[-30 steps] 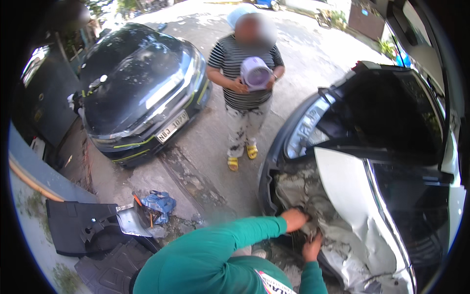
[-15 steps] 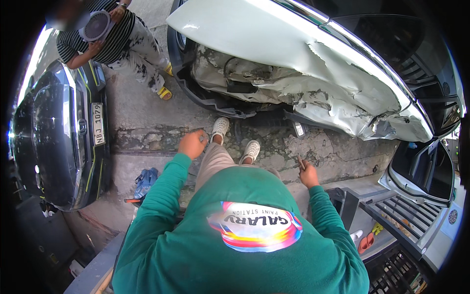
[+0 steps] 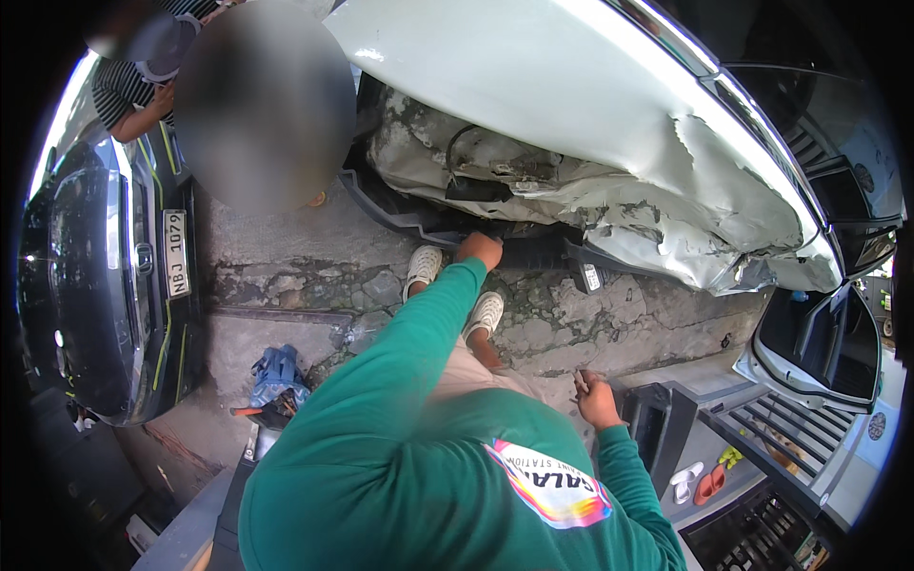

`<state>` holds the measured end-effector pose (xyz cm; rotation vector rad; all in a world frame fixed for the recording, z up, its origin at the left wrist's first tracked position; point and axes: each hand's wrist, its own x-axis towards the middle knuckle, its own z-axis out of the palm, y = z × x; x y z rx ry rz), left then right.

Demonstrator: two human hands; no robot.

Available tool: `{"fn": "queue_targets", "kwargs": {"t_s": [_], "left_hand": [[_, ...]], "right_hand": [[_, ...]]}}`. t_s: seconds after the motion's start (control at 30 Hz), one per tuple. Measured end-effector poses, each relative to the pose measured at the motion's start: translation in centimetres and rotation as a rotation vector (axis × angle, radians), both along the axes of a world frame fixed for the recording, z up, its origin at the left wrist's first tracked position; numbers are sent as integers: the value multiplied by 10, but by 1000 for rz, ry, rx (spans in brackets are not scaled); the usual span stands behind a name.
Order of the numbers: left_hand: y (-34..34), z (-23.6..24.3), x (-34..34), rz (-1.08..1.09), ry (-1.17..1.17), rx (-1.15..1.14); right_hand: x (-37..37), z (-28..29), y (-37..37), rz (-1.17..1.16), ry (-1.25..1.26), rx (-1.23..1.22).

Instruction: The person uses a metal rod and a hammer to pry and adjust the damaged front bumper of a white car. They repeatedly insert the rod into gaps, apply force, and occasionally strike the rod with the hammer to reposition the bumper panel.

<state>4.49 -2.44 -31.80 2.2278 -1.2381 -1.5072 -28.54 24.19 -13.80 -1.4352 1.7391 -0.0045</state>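
Note:
My left hand [image 3: 481, 249], fingers curled, grips the edge of black plastic trim [image 3: 400, 205] hanging along the bottom of a crumpled white car panel [image 3: 719, 243]. Torn, dirty sheet metal and a dark hose show just above it. My right hand [image 3: 598, 402] is lower and to the right, away from the car, closed on a small slender tool [image 3: 580, 381] too small to identify. My shoes stand on cracked concrete below the trim.
A dark car [image 3: 71, 266] stands at left. Behind it, a partly blurred person in stripes [image 3: 119, 90] holds a round fan [image 3: 167, 62]. A blue cloth [image 3: 276, 376] lies on the ground. At right are an open car door [image 3: 819, 338], metal bars [image 3: 776, 428] and sandals [image 3: 709, 483].
One second ago both hands were at the crumpled metal; half a second ago both were lower, apart. Since then my left hand has reached onto the trim; my right stays low with the tool.

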Motion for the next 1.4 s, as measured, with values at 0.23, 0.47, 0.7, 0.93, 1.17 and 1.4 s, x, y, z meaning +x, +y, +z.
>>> {"fn": "queue_targets", "kwargs": {"t_s": [0.23,0.47,0.7,0.93,1.17,1.4], "left_hand": [[-44,-27,-49,1189,791,412],[-50,-54,-29,1458,919,504],[45,32,-35,1050,1114,352],[104,56,62,716,928,422],[53,32,10,386,454,107],[40,146,-2,-91,-81,-169]], "right_hand": [[-33,1,99,-354,38,175],[-19,3,132,-489,22,302],[-2,-9,100,-407,-33,207],[6,-13,48,-206,-39,154],[-16,-54,-17,35,-38,108],[-15,-16,-47,191,135,55]]}}
